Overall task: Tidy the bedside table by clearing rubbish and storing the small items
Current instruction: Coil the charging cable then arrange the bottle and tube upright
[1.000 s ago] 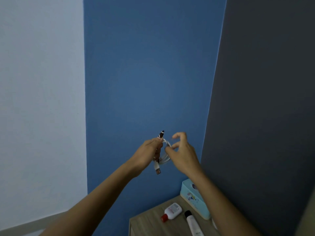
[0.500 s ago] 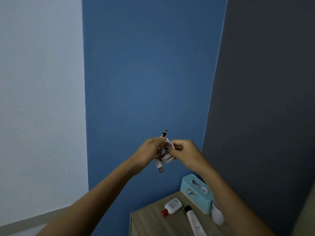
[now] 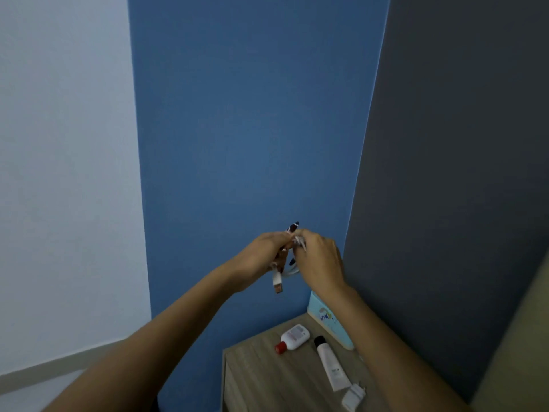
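Left hand [image 3: 258, 258] and right hand [image 3: 320, 263] are both raised in front of the plain blue wall [image 3: 237, 129], well above the light wood-grain bedside table [image 3: 261, 379] and touching nothing on it. Between them is the white coiled USB cable [image 3: 289, 272]. The left hand's fingers are clenched round one side of the bundle. The right hand's fingers are curled over the loops at the top, with the back of the hand facing the camera. The two hands sit knuckle to knuckle. The white USB plug with an orange-toned tip [image 3: 277, 286] hangs down below the left hand. The small dark connector end [image 3: 293, 226] sticks up above both hands. The loops are blurred and I cannot count them. On the table top, a small white flat bottle with a red cap [image 3: 294, 336] lies on its side near the back edge. Just beside it is a white squeeze tube with a black cap [image 3: 331, 368], lying flat with its cap toward the back edge and running toward the front. A white wall charger block [image 3: 353, 396] lies near the flat end of the tube, toward the front. A pale blue printed tissue box [image 3: 325, 318] stands at the back right corner by the dark grey wall [image 3: 460, 144], mostly hidden by the right forearm. A pale wall [image 3: 59, 144] fills the left side. A beige surface [image 3: 520, 337] shows at the far right, and I cannot tell what it is.
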